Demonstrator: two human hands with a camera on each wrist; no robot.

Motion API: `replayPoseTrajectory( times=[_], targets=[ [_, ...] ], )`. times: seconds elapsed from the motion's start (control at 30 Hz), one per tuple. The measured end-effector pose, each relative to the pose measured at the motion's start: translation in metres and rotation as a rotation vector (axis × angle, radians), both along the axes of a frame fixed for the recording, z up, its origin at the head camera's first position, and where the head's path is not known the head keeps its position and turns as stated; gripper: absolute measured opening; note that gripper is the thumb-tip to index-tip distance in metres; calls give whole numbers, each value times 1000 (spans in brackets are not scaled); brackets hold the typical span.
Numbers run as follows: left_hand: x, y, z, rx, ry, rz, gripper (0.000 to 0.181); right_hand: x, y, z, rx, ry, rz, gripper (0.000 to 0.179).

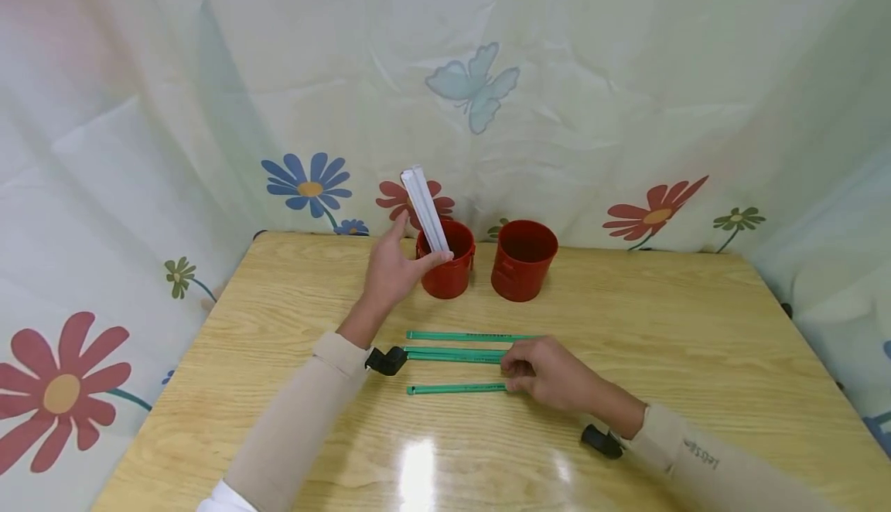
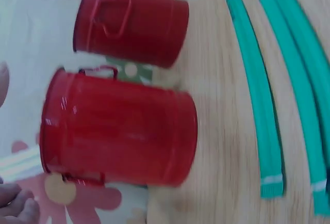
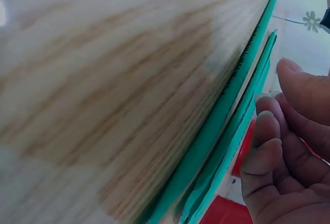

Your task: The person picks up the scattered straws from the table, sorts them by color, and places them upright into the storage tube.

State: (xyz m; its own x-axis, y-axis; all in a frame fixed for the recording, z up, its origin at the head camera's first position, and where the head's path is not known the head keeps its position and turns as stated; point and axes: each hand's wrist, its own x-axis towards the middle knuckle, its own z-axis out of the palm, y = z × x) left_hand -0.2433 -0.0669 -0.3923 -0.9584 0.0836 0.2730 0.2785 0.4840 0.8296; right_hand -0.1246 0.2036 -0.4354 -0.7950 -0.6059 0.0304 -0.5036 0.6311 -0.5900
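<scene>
Slim white paper-wrapped sticks stand tilted to the left in the left red bucket. My left hand is spread around them at the rim, fingers on their left, thumb tip on their right. In the left wrist view, a gap shows between the thumb and the white wrapper. Several long, flat green sleeves with small dark print lie side by side on the table. Over their right ends hovers my right hand. Its fingers are loosely bent, with nothing between them and the thumb in the right wrist view.
A second red bucket with a side handle stands right of the first. Both sit near the back edge of the wooden table, close to a flower-printed curtain. The curtain also hangs along the left and right sides.
</scene>
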Motion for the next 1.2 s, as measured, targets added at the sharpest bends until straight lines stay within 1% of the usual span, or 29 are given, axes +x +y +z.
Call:
replayPoseTrajectory(
  times=[0.07,0.13,0.2,0.3,0.4,0.5,0.67,0.77,0.83,1.07,1.2],
  targets=[
    [5,7,3,50,42,-19,99,1,0,-2,31,-4,-1,13],
    [11,14,5,111,52,-64,98,2,0,-3,60,4,2,14],
    [15,22,7,160,48,-110,97,2,0,-5,80,16,17,13],
    [20,34,7,201,32,-163,97,3,-2,-6,103,30,42,11],
    [21,47,7,203,26,-209,96,4,-5,-7,129,54,66,11],
    [21,59,6,156,14,-234,97,5,-6,-7,159,83,81,11],
    [20,79,5,60,-8,-238,101,6,-10,-7,192,102,117,13],
    [17,89,4,16,-12,-247,102,8,-12,-7,216,149,153,21],
    [15,94,2,-10,-14,-247,103,9,-14,-8,254,187,172,27],
    [4,105,-3,-19,-31,-248,108,12,-20,-9,408,276,190,35],
    [-1,108,-6,-40,-42,-257,109,14,-19,-5,446,311,209,34]
  ],
)
